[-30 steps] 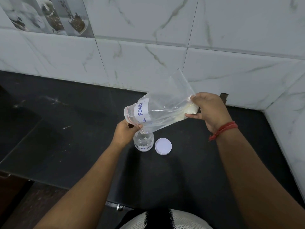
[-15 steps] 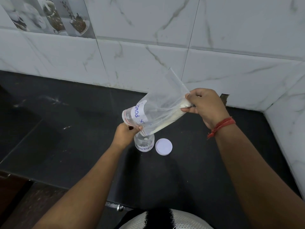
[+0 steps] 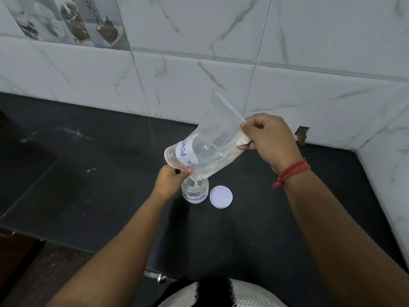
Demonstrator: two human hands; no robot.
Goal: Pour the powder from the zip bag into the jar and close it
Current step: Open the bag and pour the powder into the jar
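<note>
A clear zip bag (image 3: 208,149) with a white hand-lettered label is tilted mouth-down over a small clear jar (image 3: 195,191) on the black counter. My left hand (image 3: 170,180) pinches the bag's lower mouth edge just above the jar. My right hand (image 3: 267,140) grips the raised bottom corner of the bag. White powder runs along the bag's lower fold and falls into the jar's open mouth. The jar's white lid (image 3: 221,197) lies flat on the counter just right of the jar.
The black counter (image 3: 88,173) meets a white marble-tiled wall (image 3: 199,74) behind and another on the right. The counter's front edge runs along the bottom left, with a metal knob (image 3: 161,278) below it.
My right hand has lifted the bag's bottom corner higher, steepening the tilt. Powder has slid down toward the mouth and now falls into the jar.
</note>
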